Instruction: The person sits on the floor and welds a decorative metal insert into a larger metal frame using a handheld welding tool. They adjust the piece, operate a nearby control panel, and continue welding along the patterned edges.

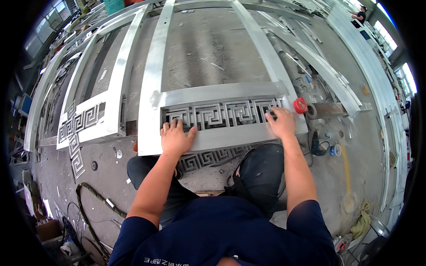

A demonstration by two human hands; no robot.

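"So, how do the hands stand?"

"The left hand (pixel 176 139) is open, its fingers spread over the near edge of the fretwork panel (pixel 225 113), at the left end. The right hand (pixel 281 122) has its fingers bent over the panel's right end; whether they pinch anything, one cannot tell."

"And the panel itself?"

"It sits crosswise in the opening of a silver metal frame (pixel 226 138), one rail just beyond it and a wider one on its near side."

"What lies around it?"

"Nearer the body than the panel, another fretwork strip (pixel 208 160) shows between the person's knees. Just right of the panel is a red round object (pixel 300 105); farther right and nearer, a power tool (pixel 315 144) rests on the floor. Well left of the panel, a second frame (pixel 116 95) stands, with loose fretwork pieces (pixel 91 116) against it."
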